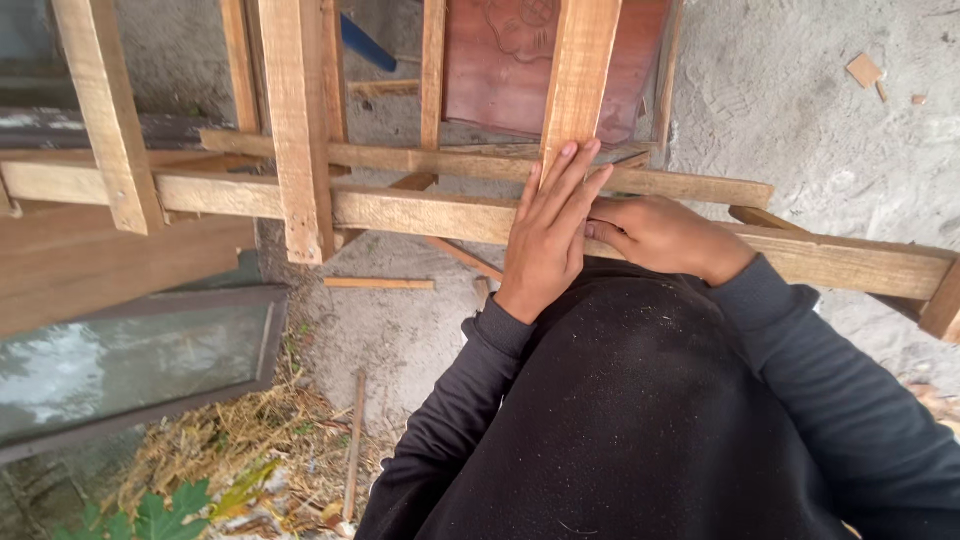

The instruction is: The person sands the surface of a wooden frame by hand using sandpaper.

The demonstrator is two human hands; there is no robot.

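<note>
Sandy concrete ground (800, 130) everywhere, with a wooden frame (420, 212) over it, its ends cut off by the edges. Four uprights cross the long rail. Left hand (548, 235) lies flat and open on one upright slat (580, 75); right hand (655, 235) curls loosely against the rail, fingertips hidden, so can't tell what it grips. Two wood scraps (864, 70) lie far off.
</note>
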